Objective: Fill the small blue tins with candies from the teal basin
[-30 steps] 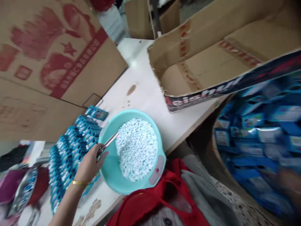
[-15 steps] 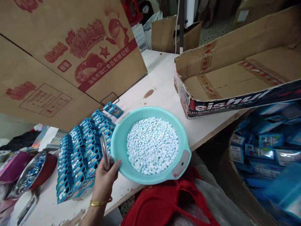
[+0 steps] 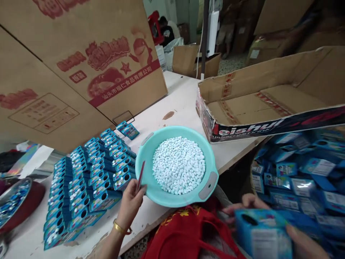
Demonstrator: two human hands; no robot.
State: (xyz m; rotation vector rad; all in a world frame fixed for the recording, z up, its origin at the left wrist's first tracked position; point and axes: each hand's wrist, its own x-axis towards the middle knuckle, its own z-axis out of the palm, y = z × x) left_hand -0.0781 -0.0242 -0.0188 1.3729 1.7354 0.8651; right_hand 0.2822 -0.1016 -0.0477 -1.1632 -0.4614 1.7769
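Note:
My left hand (image 3: 132, 198), with a gold bracelet at the wrist, pinches a thin reddish strip-like piece (image 3: 141, 175) seen edge-on at the near left rim of the basin. Its exact kind cannot be made out. The turquoise basin (image 3: 147, 194) stands on the table and holds a heap of small pale tablets (image 3: 179, 165). At lower right my right hand (image 3: 304, 237) grips a blue printed box (image 3: 265, 230) with a dark round hole in its top; it is blurred. Left of the basin, several rows of similar blue boxes (image 3: 99, 176) stand, some with pale tablets at their openings.
A large brown carton (image 3: 107, 86) stands behind the rows. An open shallow carton (image 3: 242, 131) sits at the table's right. Below it, a container holds many blue boxes (image 3: 285, 183). A red pan (image 3: 35, 201) with shiny blue pieces is at far left. People are in the background.
My right hand has come into view at lower right with a blue box. The strip in my left hand has turned and now overlaps the basin's rim. The view has shifted.

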